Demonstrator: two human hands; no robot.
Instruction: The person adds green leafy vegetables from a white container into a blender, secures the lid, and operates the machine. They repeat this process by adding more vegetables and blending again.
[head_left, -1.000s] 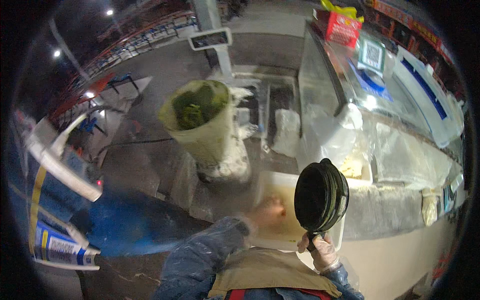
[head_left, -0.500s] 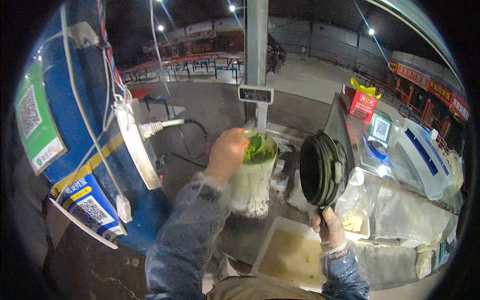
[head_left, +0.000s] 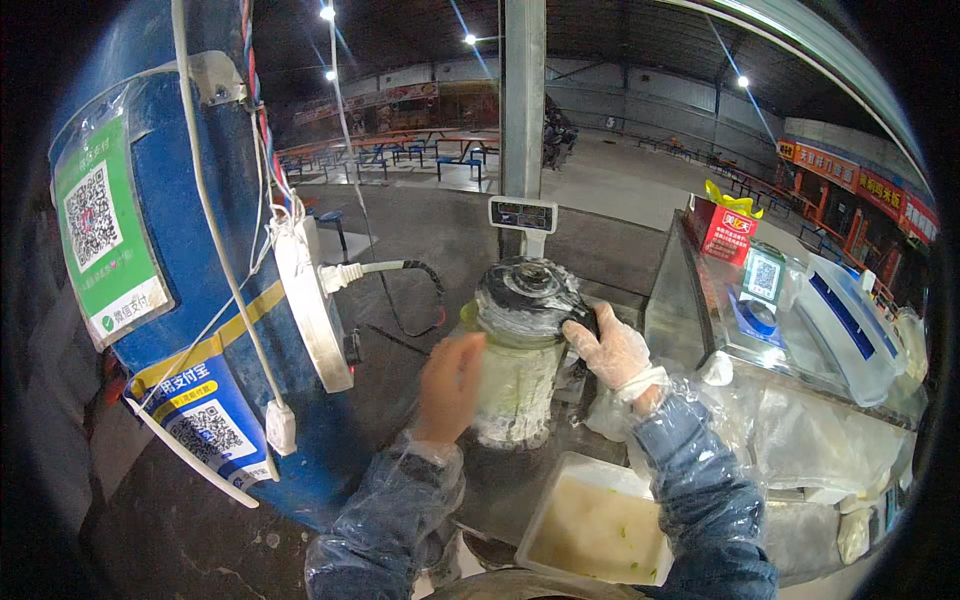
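Observation:
A tall pale cylindrical container (head_left: 515, 400), its wall streaked with white, stands upright in front of me. On its top sits a thick black lid (head_left: 530, 292) with a round knob in the middle. My right hand (head_left: 612, 352), in a clear plastic glove, closes on the lid's dark handle at the right side. My left hand (head_left: 448, 385), bare and slightly blurred, is beside the container's left wall with fingers stretched upward and nothing in them. Whether it touches the wall I cannot tell. The lid now hides the green leaves inside.
A white tray (head_left: 535, 535) of cloudy liquid lies close to me. Behind the container stands a small display on a post (head_left: 523, 213). A power strip (head_left: 315, 310) with cables hangs at left by a blue pillar (head_left: 340, 440). A red box (head_left: 730, 235) tops the right-hand counter.
My right hand has brought the lid left, from upright beside the container to flat on its top. My left hand has left the leaves at the rim and dropped beside the wall.

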